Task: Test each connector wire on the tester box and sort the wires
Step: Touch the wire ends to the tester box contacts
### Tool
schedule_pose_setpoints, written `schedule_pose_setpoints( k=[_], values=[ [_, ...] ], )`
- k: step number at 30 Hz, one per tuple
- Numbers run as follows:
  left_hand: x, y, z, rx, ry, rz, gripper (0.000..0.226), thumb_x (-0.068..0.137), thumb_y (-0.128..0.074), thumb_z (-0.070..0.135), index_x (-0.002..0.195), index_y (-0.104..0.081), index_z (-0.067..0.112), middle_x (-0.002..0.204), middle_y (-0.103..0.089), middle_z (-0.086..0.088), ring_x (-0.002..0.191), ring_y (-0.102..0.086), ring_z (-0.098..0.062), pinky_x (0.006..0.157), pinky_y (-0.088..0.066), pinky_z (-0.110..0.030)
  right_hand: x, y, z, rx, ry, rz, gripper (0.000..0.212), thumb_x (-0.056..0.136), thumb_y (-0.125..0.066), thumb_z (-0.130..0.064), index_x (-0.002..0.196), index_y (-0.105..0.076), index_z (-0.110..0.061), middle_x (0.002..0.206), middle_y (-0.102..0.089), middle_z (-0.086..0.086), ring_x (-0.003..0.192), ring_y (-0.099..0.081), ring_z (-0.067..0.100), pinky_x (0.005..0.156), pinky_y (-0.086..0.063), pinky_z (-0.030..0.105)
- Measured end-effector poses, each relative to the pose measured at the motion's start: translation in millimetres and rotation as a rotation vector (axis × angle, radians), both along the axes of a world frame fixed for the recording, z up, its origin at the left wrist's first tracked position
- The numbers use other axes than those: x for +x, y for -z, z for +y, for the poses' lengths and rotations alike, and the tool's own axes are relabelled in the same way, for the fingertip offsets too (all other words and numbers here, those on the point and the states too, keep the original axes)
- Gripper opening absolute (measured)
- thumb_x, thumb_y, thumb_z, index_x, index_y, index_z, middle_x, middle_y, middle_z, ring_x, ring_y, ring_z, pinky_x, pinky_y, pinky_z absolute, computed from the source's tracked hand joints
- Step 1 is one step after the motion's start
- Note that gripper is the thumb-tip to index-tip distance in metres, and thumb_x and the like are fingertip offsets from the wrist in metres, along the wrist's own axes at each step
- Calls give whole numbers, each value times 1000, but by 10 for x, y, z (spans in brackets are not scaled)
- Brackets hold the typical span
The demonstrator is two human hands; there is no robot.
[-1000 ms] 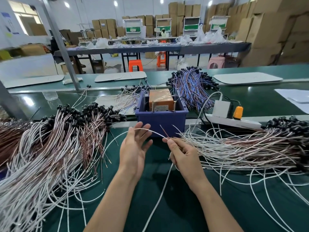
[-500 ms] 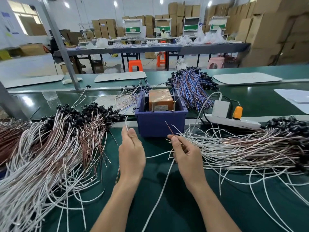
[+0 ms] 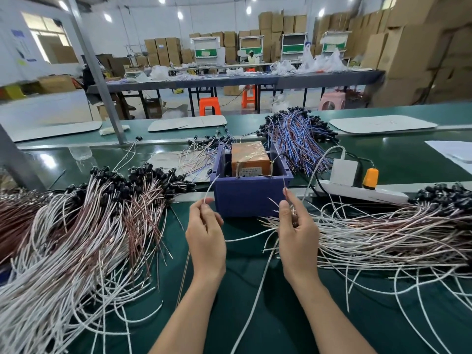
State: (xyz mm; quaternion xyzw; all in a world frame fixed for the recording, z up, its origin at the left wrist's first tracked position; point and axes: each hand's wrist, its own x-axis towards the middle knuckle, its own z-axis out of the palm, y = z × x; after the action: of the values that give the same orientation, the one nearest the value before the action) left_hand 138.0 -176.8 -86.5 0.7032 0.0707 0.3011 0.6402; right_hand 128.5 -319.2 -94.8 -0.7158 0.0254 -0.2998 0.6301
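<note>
Wire ends are pinched in both hands, which are raised side by side just short of the box [image 3: 251,200]. In the left hand [image 3: 205,236], fingers curled, a white wire [image 3: 211,187] is gripped between thumb and fingertip. Its free end is bowed up and away toward the box's near left corner. In the right hand [image 3: 297,233] a thin brown wire [image 3: 284,186] is nipped the same way and held nearly upright, its tip level with the box's near right corner. Whether the rim is touched cannot be told.

The box, blue and open-topped, is set straight ahead of the hands, and an orange unit [image 3: 250,155] is seated inside it. Between the two hands a white strand is draped across the green mat [image 3: 281,315]; which hand it leads to cannot be made out.

Outside the left hand a left pile [image 3: 76,226] of white and brown wires is spread, black connectors massed at its far edge. Outside the right hand a right pile [image 3: 383,233] is fanned out — its loose ends reach just beside the right fingers. Beyond the box, on the right hand's side, a blue bundle [image 3: 296,139] is laid. A power strip [image 3: 362,193] carrying a white adapter [image 3: 343,172] and an orange plug [image 3: 370,177] lies beyond the right pile's near ends.
</note>
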Motion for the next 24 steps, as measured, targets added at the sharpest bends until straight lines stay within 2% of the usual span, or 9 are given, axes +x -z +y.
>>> schedule_pose_setpoints(
  k=[3, 7, 11, 13, 15, 19, 24],
  values=[
    [87, 8, 9, 50, -61, -18, 25, 108, -36, 30, 97, -56, 39, 62, -59, 15, 54, -50, -3, 56, -40, -19, 113, -26, 37, -33, 21, -19, 30, 104, -50, -40, 133, -56, -38, 57, -54, -12, 47, -43, 4, 52, -40, 24],
    [171, 2, -42, 150, -109, -51, 16, 108, -36, 32, 103, -49, 40, 60, -59, 8, 54, -56, -7, 55, -43, -26, 235, -28, 66, -41, 51, -37, 2, 103, -48, -43, 103, -51, -43, 70, -58, -15, 60, -53, 0, 59, -40, 20],
    [200, 32, -73, 229, -109, -132, 8, 107, -37, 35, 109, -45, 35, 61, -61, 6, 54, -58, -10, 52, -43, -25, 321, -24, 54, -10, 64, -26, 8, 103, -54, -36, 95, -54, -38, 69, -60, -16, 61, -56, -1, 58, -40, 18],
    [190, 38, -87, 245, -79, -167, 8, 106, -38, 36, 108, -45, 32, 68, -63, 7, 55, -58, -11, 52, -43, -21, 336, -25, 48, 1, 71, -24, 9, 103, -55, -34, 94, -56, -35, 67, -62, -21, 60, -57, -1, 56, -40, 15],
    [181, 45, -95, 246, -53, -194, 8, 106, -39, 36, 107, -45, 30, 69, -62, 7, 54, -56, -14, 50, -42, -22, 328, -21, 47, 13, 75, -23, 9, 102, -55, -34, 93, -56, -35, 69, -63, -26, 61, -57, -2, 56, -40, 14],
    [191, 44, -92, 214, -39, -201, 4, 105, -44, 31, 105, -48, 29, 68, -61, 4, 52, -53, -12, 49, -40, -19, 313, -25, 33, 57, 89, -19, 9, 102, -56, -35, 93, -57, -36, 70, -62, -15, 59, -55, -3, 55, -41, 13],
    [189, 54, -86, 214, -28, -183, 4, 106, -44, 30, 104, -47, 31, 69, -62, 5, 50, -53, -10, 48, -40, -17, 318, -26, 31, 59, 81, 0, 9, 101, -56, -36, 92, -56, -37, 69, -60, -12, 57, -53, -1, 54, -40, 15]
  ],
)
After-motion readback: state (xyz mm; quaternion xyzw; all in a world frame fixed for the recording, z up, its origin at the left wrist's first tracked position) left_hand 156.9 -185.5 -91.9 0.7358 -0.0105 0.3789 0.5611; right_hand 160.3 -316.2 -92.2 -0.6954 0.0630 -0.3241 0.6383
